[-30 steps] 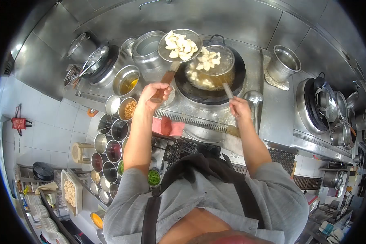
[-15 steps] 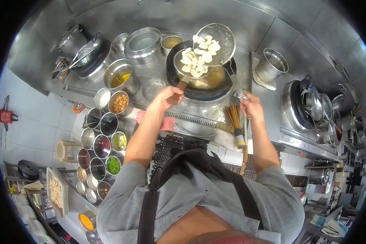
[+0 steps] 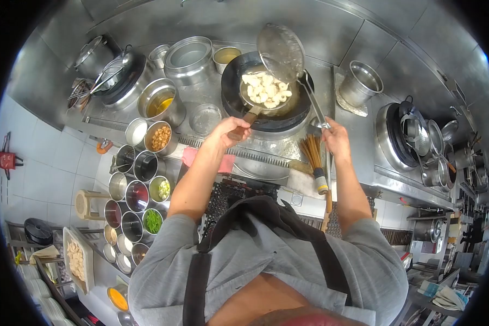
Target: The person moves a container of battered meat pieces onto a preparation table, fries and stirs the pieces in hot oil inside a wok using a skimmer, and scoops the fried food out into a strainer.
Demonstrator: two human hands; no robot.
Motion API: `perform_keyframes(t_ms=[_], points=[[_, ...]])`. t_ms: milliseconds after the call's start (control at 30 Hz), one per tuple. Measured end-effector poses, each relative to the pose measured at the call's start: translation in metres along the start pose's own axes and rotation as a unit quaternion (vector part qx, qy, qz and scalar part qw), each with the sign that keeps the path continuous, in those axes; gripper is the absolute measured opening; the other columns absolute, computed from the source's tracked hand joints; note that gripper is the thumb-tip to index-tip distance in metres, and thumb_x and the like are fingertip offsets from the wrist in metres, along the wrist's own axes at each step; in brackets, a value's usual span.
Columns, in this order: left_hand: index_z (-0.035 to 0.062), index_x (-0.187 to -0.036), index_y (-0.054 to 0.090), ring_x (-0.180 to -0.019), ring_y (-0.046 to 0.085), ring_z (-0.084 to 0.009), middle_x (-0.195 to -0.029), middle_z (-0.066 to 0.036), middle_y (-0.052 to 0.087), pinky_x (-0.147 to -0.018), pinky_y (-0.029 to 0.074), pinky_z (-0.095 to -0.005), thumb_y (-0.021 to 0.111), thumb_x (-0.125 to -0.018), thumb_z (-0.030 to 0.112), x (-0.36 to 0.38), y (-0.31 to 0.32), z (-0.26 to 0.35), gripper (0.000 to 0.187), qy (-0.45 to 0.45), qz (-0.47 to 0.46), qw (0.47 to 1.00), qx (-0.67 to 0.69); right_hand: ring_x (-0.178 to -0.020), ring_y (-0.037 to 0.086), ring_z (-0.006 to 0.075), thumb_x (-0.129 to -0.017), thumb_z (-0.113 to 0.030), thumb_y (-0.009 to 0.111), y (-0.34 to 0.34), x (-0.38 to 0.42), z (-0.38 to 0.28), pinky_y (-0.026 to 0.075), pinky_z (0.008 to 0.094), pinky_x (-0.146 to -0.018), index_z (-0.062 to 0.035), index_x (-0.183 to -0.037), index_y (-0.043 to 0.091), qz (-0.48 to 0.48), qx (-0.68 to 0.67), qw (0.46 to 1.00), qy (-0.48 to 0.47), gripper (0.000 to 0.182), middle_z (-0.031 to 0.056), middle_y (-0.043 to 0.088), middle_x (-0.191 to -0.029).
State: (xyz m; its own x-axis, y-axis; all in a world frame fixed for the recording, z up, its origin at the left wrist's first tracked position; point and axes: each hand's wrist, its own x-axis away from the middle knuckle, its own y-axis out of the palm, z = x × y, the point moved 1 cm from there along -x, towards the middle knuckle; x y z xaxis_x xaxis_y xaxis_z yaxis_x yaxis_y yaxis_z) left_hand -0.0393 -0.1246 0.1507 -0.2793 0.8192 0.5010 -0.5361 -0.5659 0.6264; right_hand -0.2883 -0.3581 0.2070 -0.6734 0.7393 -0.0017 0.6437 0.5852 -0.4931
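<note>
Over the black wok [image 3: 234,70] is a wooden-handled strainer [image 3: 244,124], full of pale food pieces [image 3: 266,89]. My left hand [image 3: 229,132] is closed round its handle. My right hand [image 3: 337,138] grips the long metal handle of a round mesh skimmer [image 3: 281,52], tilted up above the wok's back right side with no food showing on it. The lower part of the wok's inside is hidden by the strainer. Just below my right hand lies a bamboo brush [image 3: 313,157], beside a wooden-ended tool [image 3: 328,201].
Left of the wok stand a pot with yellow liquid [image 3: 160,103] and several metal containers of ingredients, one with chopped greens [image 3: 152,221]. A metal pot [image 3: 359,84] and a second wok station [image 3: 391,136] are on the right. A pink cloth [image 3: 225,163] lies on the front edge.
The skimmer has tipped up and moved left, and the pale pieces that were on it now lie in the strainer. The strainer has shifted slightly down and right.
</note>
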Motion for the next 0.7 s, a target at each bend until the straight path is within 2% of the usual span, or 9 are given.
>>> perform_keyframes(t_ms=[100,167,233,267,400,467,500,600,700], points=[[-0.0058,-0.089,0.050,-0.062,0.054,-0.0174,-0.075,-0.012,0.055,-0.055,0.046,-0.0261,0.057,-0.078,-0.001,0.002,-0.010,-0.003,0.014,0.012,-0.027,0.999,0.023,-0.048,0.054,0.0136,-0.082,-0.011,0.056,-0.012,-0.012,0.005,0.045,0.0300,-0.051,-0.0045,-0.125,0.056,0.026,0.003,1.000,0.014,0.043,0.0084,0.060,-0.059],[-0.0053,-0.089,0.050,-0.061,0.054,-0.0168,-0.074,-0.011,0.056,-0.055,0.045,-0.0262,0.057,-0.079,0.000,0.008,-0.012,-0.001,0.013,0.012,-0.031,0.999,0.020,-0.052,0.060,0.0197,-0.082,-0.010,0.055,-0.021,-0.024,0.006,0.048,0.0339,-0.056,-0.0037,-0.125,0.055,0.047,0.087,0.995,-0.008,0.044,0.0140,0.064,-0.066],[-0.0047,-0.088,0.051,-0.061,0.053,-0.0162,-0.073,-0.011,0.056,-0.054,0.045,-0.0262,0.057,-0.079,0.001,0.015,-0.012,0.005,0.013,0.010,-0.035,0.999,0.015,-0.059,0.065,0.0281,-0.082,-0.009,0.054,-0.026,-0.035,0.011,0.050,0.0391,-0.064,-0.0027,-0.124,0.055,0.100,0.248,0.957,-0.115,0.042,0.0202,0.066,-0.077],[-0.0043,-0.088,0.051,-0.060,0.053,-0.0162,-0.073,-0.011,0.057,-0.054,0.044,-0.0263,0.057,-0.079,0.002,0.018,-0.012,0.009,0.012,0.016,-0.032,0.999,0.009,-0.068,0.066,0.0342,-0.083,-0.009,0.053,-0.026,-0.036,0.010,0.050,0.0425,-0.073,-0.0014,-0.123,0.055,0.093,0.260,0.957,-0.089,0.040,0.0254,0.064,-0.086],[-0.0070,-0.093,0.050,-0.059,0.053,-0.0155,-0.075,-0.012,0.056,-0.053,0.044,-0.0247,0.057,-0.080,0.001,0.040,0.002,0.037,0.017,0.040,-0.001,0.999,-0.029,-0.059,0.065,0.0300,-0.081,-0.007,0.052,-0.017,-0.042,0.025,0.051,0.0406,-0.063,0.0002,-0.113,0.060,0.049,0.234,0.971,-0.007,0.034,0.0234,0.065,-0.078],[-0.0108,-0.097,0.049,-0.059,0.052,-0.0150,-0.077,-0.014,0.057,-0.051,0.043,-0.0236,0.057,-0.081,0.001,0.045,0.007,0.054,0.021,0.065,0.021,0.997,-0.037,-0.045,0.059,0.0244,-0.078,-0.004,0.052,-0.010,-0.040,0.031,0.046,0.0369,-0.046,0.0025,-0.094,0.063,-0.061,0.175,0.980,0.070,0.021,0.0174,0.062,-0.063],[-0.0108,-0.097,0.049,-0.059,0.052,-0.0150,-0.077,-0.014,0.057,-0.051,0.043,-0.0236,0.057,-0.081,0.001,0.047,0.008,0.061,0.021,0.064,0.023,0.997,-0.037,-0.045,0.059,0.0244,-0.078,-0.004,0.052,-0.007,-0.037,0.031,0.046,0.0369,-0.046,0.0025,-0.094,0.063,-0.063,0.174,0.980,0.071,0.021,0.0174,0.062,-0.063],[-0.0102,-0.097,0.051,-0.059,0.052,-0.0147,-0.076,-0.013,0.058,-0.051,0.043,-0.0248,0.055,-0.082,0.002,0.055,0.015,0.085,0.020,0.099,0.023,0.992,-0.079,-0.036,0.048,0.0157,-0.075,-0.006,0.057,0.009,-0.023,0.038,0.030,0.0295,-0.033,0.0017,-0.070,0.056,-0.154,-0.051,0.977,0.136,0.009,0.0072,0.052,-0.052],[-0.0099,-0.099,0.052,-0.060,0.052,-0.0140,-0.077,-0.012,0.058,-0.051,0.042,-0.0243,0.054,-0.082,0.002,0.058,0.022,0.101,0.021,0.143,0.032,0.984,-0.098,-0.037,0.047,0.0147,-0.075,-0.006,0.058,0.033,-0.015,0.038,0.028,0.0285,-0.033,0.0001,-0.068,0.057,-0.209,-0.133,0.956,0.155,0.009,0.0072,0.053,-0.054]])
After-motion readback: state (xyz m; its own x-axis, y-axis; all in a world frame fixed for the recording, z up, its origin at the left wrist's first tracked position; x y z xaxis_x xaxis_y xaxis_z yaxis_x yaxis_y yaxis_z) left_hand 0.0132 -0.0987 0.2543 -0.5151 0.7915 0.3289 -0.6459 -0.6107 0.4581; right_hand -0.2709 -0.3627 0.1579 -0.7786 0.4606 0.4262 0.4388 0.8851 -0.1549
